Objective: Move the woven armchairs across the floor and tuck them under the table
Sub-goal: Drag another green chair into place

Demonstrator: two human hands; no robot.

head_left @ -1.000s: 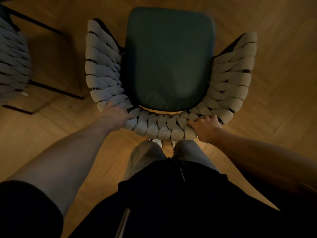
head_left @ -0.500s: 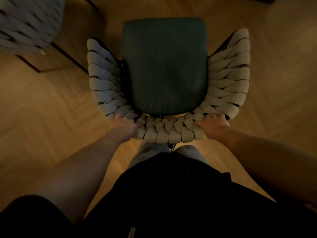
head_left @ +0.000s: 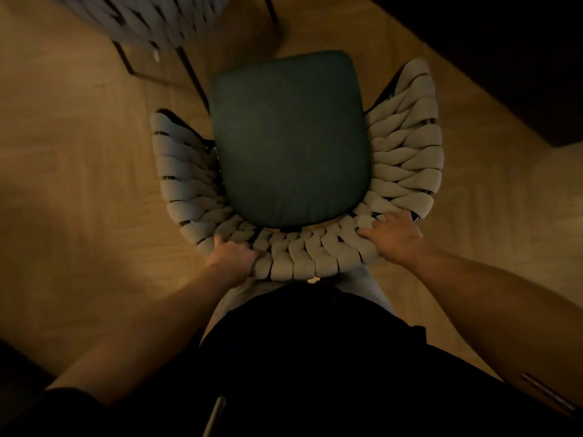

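Observation:
A woven armchair (head_left: 407, 152) with pale braided rope sides and a dark green seat cushion (head_left: 290, 137) stands right below me, seen from above. My left hand (head_left: 232, 255) grips the left end of its curved woven backrest. My right hand (head_left: 392, 236) grips the right end of the same backrest. A dark surface that may be the table (head_left: 504, 58) fills the top right corner. The chair's legs are hidden under the seat.
A second woven armchair (head_left: 157, 17) with thin black legs stands at the top left, close to the held chair's front left corner. Herringbone wood floor (head_left: 79, 184) spreads to the left and right. My dark shirt and pale trousers fill the bottom.
The view and the held chair have turned; the second chair has shifted from the left edge to the top left, and a dark surface has come into view at the top right. Both hands keep their grip.

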